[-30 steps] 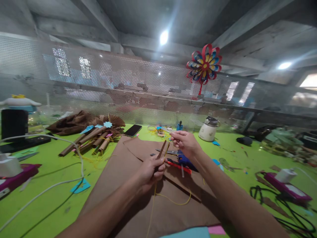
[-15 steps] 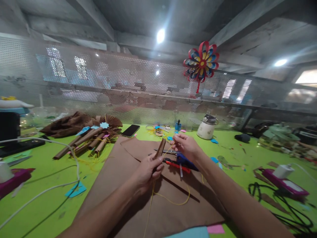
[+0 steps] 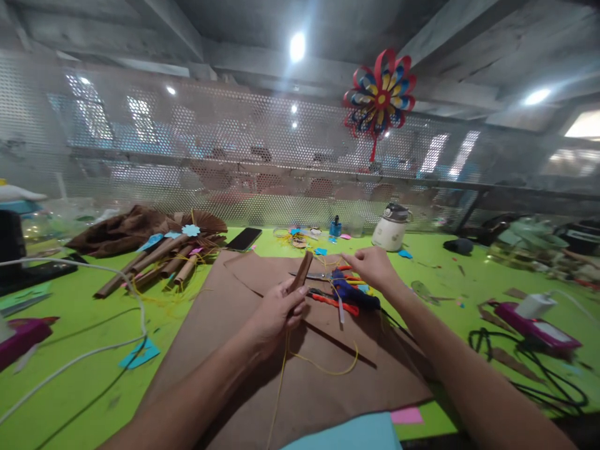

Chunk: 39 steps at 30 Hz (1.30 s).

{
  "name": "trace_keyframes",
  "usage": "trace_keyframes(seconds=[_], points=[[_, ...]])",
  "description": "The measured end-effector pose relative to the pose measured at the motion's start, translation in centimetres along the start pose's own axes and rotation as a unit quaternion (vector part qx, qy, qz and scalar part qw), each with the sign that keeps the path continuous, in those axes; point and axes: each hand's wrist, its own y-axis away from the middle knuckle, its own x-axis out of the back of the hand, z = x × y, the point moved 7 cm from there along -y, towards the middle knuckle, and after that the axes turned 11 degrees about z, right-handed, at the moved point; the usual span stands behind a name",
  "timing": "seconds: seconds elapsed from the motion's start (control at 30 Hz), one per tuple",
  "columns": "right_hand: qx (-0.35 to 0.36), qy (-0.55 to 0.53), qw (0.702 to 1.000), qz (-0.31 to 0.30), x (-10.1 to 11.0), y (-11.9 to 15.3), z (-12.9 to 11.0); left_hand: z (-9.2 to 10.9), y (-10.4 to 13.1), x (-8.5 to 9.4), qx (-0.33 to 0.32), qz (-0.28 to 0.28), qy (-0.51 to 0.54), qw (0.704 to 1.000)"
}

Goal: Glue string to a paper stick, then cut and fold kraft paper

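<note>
My left hand (image 3: pixel 280 307) is closed round a narrow folded brown strip (image 3: pixel 302 271), which points up and away over the brown sheet (image 3: pixel 225 381). Yellow thread (image 3: pixel 282 381) hangs below that hand and loops over the sheet. To the right and farther off, my right hand (image 3: pixel 371 267) is closed, its fingertips pinched on the yellow thread. Scissors (image 3: pixel 312 275), orange-handled pliers (image 3: pixel 335 302) and a dark blue item (image 3: pixel 349 290) lie on the sheet between and beyond my hands.
Rolled brown pieces (image 3: pixel 162 255) and dark brown cloth (image 3: pixel 117 230) lie at the left. Behind are a phone (image 3: pixel 244 239), a blue bottle (image 3: pixel 335 229) and a white jar (image 3: pixel 390 231). A purple power strip (image 3: pixel 539 326) and black cable (image 3: pixel 525 381) lie right.
My right hand has moved away from my left, to the right, drawing the thread outward. My left hand still holds the strip. The view has shifted slightly.
</note>
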Motion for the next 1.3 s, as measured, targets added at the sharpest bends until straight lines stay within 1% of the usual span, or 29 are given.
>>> trace_keyframes(seconds=[0.07, 0.1, 0.13, 0.17, 0.2, 0.27, 0.3, 0.33, 0.37, 0.43, 0.5, 0.6, 0.67, 0.8, 0.93, 1.03, 1.2, 1.3], points=[[0.021, -0.001, 1.000, -0.001, 0.3, 0.5, -1.0, 0.1, 0.1, -0.1, 0.003, -0.003, 0.004, 1.000], [0.031, -0.006, 0.999, -0.012, 0.1, 1.0, -1.6, 0.1, 0.1, -0.1, 0.004, -0.006, 0.006, 1.000], [0.040, -0.017, 0.998, -0.042, -0.4, 1.7, -2.3, 0.2, 0.2, -0.2, 0.005, -0.009, 0.008, 1.000], [0.046, -0.037, 0.994, -0.092, -1.3, 2.7, -2.9, 0.2, 0.2, -0.2, 0.006, -0.011, 0.009, 1.000], [0.050, -0.066, 0.984, -0.157, -2.4, 3.8, -3.6, 0.3, 0.2, -0.3, 0.005, -0.013, 0.010, 1.000], [0.060, -0.128, 0.946, -0.292, -4.6, 6.3, -4.8, 0.5, 0.1, -0.2, 0.001, -0.014, 0.012, 1.000], [0.065, -0.150, 0.926, -0.341, -5.4, 7.4, -5.2, 0.7, 0.0, -0.1, -0.002, -0.012, 0.014, 1.000], [0.068, -0.160, 0.913, -0.368, -6.0, 8.1, -5.3, 0.8, -0.1, 0.1, -0.006, -0.008, 0.018, 1.000], [0.068, -0.159, 0.912, -0.373, -6.3, 8.5, -5.3, 0.9, -0.2, 0.3, -0.011, -0.002, 0.022, 1.000], [0.048, -0.147, 0.923, -0.352, -6.5, 8.6, -4.7, 1.1, -0.4, 0.8, -0.018, 0.009, 0.030, 0.999], [0.007, -0.143, 0.933, -0.329, -6.3, 8.4, -3.9, 1.1, -0.7, 1.3, -0.020, 0.018, 0.034, 0.999], [-0.040, -0.151, 0.935, -0.318, -5.9, 8.3, -3.4, 1.0, -1.1, 1.8, -0.021, 0.023, 0.045, 0.999], [-0.055, -0.164, 0.935, -0.310, -5.6, 8.2, -3.4, 0.9, -1.3, 2.1, -0.022, 0.022, 0.056, 0.998], [-0.059, -0.191, 0.934, -0.296, -5.0, 8.0, -3.7, 0.6, -1.6, 2.3, -0.021, 0.024, 0.062, 0.998], [-0.045, -0.179, 0.940, -0.286, -4.6, 7.9, -4.0, 0.6, -1.4, 2.1, -0.021, 0.014, 0.056, 0.998], [-0.041, -0.189, 0.944, -0.268, -4.3, 7.6, -4.1, 0.5, -1.5, 2.2, -0.016, 0.016, 0.055, 0.998], [-0.038, -0.245, 0.946, -0.210, -3.6, 6.9, -4.3, 0.2, -1.6, 2.3, -0.010, 0.023, 0.045, 0.999], [-0.049, -0.281, 0.947, -0.150, -3.2, 6.6, -4.1, 0.2, -1.3, 1.7, -0.014, 0.028, 0.035, 0.999]])
